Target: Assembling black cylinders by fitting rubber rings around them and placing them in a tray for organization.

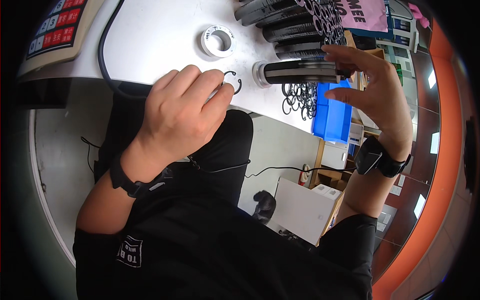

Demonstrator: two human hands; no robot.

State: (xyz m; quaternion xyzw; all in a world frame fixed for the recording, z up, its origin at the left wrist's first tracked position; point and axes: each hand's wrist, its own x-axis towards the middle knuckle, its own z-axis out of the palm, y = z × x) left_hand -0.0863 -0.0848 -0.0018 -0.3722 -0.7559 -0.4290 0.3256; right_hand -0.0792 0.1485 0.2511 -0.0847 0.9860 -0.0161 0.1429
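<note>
My left hand (185,110) is closed, its fingertips pinching a thin black snap ring (239,86) just above the white table (165,45). To its right a black cylinder (297,73) stands on the table, its foot set in a silver collar (260,74). My right hand (372,82) is beside the cylinder's upper end, thumb and fingers spread apart with nothing visibly held. A pile of black snap rings (301,100) lies beside the cylinder, near the table edge. A thick whitish ring (205,41) rests on the table beyond my left hand.
Several black cylinders (285,30) are grouped at the far right of the table. A blue bin (332,117) sits by the snap rings. At the far left is a keypad device (60,30), with a black cable (102,50) crossing the table. A white cabinet (302,210) stands below.
</note>
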